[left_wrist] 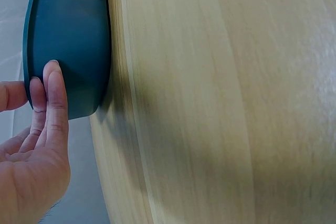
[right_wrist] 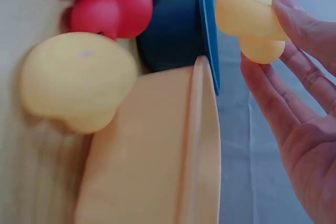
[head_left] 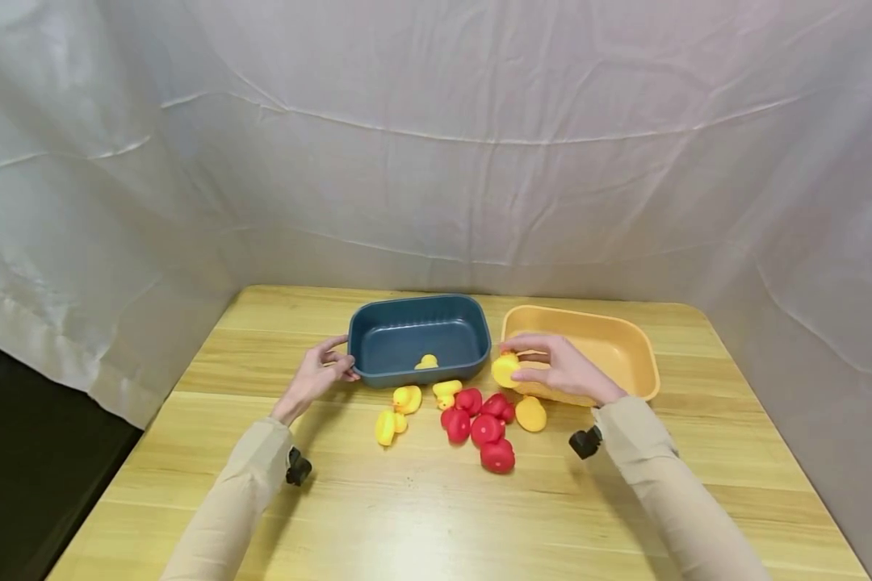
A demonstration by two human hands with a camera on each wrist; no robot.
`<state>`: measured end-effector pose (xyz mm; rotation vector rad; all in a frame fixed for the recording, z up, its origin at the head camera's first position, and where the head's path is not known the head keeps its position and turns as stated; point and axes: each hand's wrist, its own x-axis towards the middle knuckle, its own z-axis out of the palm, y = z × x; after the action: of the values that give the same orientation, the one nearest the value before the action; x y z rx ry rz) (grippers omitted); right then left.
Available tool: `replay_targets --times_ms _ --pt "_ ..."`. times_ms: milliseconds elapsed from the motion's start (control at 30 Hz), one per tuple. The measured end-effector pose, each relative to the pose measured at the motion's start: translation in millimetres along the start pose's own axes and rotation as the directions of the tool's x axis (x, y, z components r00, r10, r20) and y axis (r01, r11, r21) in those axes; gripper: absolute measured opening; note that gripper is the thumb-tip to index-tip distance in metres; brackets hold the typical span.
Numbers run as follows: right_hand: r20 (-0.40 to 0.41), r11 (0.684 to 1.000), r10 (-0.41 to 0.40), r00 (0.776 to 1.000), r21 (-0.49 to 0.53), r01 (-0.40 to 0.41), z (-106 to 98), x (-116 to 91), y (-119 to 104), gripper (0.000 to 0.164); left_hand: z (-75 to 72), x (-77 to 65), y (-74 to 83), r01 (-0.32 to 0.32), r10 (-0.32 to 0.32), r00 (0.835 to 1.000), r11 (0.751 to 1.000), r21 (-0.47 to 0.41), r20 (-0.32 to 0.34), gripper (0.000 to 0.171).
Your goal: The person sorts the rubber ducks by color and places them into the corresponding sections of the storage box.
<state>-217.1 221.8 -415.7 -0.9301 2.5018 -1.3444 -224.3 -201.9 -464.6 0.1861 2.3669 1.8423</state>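
Observation:
My left hand holds the left end of a dark blue plastic tub; in the left wrist view, fingertips lie against its outer wall, close under the rim. One yellow rubber duck sits inside the tub. Between thumb and fingers my right hand pinches another yellow rubber duck, held above the near left side of an orange tub. Under that hand, a yellow duck lies on the table, bottom showing.
Several red rubber ducks cluster on the wooden table in front of the tubs. Left of them lie three yellow ducks. The two tubs stand side by side near the back edge, before a pale fabric curtain.

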Motion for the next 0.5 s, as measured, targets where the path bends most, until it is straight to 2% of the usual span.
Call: replay_targets --times_ms 333,500 --pt "0.038 0.996 -0.025 0.999 -0.085 0.028 11.4 51.0 -18.4 0.051 -0.3 -0.2 1.9 0.014 -0.014 1.000 1.000 -0.005 0.007 0.061" --pt "0.057 0.998 -0.013 0.998 -0.061 0.016 22.6 72.3 -25.3 0.050 -0.2 0.3 0.6 0.010 -0.010 1.000 1.000 -0.008 0.007 0.060"
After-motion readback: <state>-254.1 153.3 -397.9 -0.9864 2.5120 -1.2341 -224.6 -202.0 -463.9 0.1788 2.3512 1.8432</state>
